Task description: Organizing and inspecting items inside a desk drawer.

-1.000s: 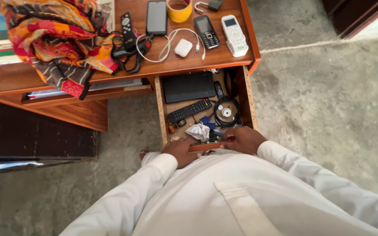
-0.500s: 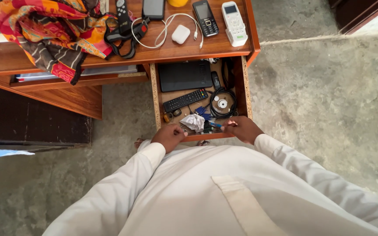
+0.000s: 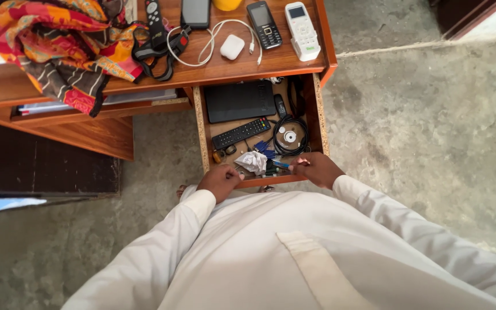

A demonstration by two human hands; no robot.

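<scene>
A wooden drawer point(image 3: 203, 138) stands pulled out from under the desk top point(image 3: 294, 60). My left hand point(image 3: 220, 180) grips its front edge at the left, and my right hand point(image 3: 316, 169) grips the same edge at the right. Inside lie a flat black box point(image 3: 239, 100), a black remote point(image 3: 241, 132), a coiled black cable around a disc point(image 3: 289, 136), a crumpled white paper point(image 3: 253, 162) and small blue bits near my right fingers. My white sleeves and shirt fill the lower frame.
On the desk top lie a colourful cloth point(image 3: 58, 40), a smartphone point(image 3: 195, 11), a white earbud case point(image 3: 232, 47) with a white cable, a black keypad phone point(image 3: 262, 24) and a white cordless phone point(image 3: 301, 23). Grey concrete floor point(image 3: 431, 126) surrounds the desk.
The view has shifted, so the desk sits a little higher and further left in frame. Both hands stay on the drawer's front edge, and the drawer stays open.
</scene>
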